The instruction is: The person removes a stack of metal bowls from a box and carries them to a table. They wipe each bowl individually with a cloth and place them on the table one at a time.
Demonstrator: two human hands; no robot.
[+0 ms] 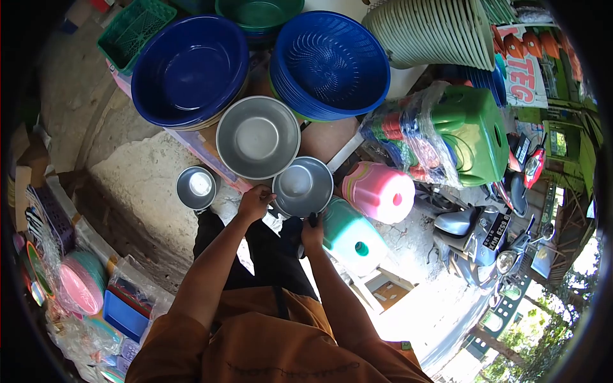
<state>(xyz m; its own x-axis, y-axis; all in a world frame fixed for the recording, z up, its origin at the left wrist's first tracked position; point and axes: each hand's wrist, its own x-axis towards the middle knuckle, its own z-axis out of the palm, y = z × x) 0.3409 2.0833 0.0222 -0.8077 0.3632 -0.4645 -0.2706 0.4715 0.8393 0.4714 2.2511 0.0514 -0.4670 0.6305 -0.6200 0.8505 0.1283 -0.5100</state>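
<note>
A grey metal basin is in front of me, its near rim between my hands. My left hand is closed, fingertips pinched at the basin's left rim. My right hand is closed at the near rim, around what looks like a dark blue cloth; its fingers are partly hidden. Just beyond, a larger metal basin borders the one at my hands. To the left, a small metal bowl sits low near my leg.
A dark blue tub and stacked blue colanders stand at the back. Pink and turquoise plastic stools are close on my right, with a wrapped green stool behind. Motorcycles stand farther right. Packaged plasticware lies left.
</note>
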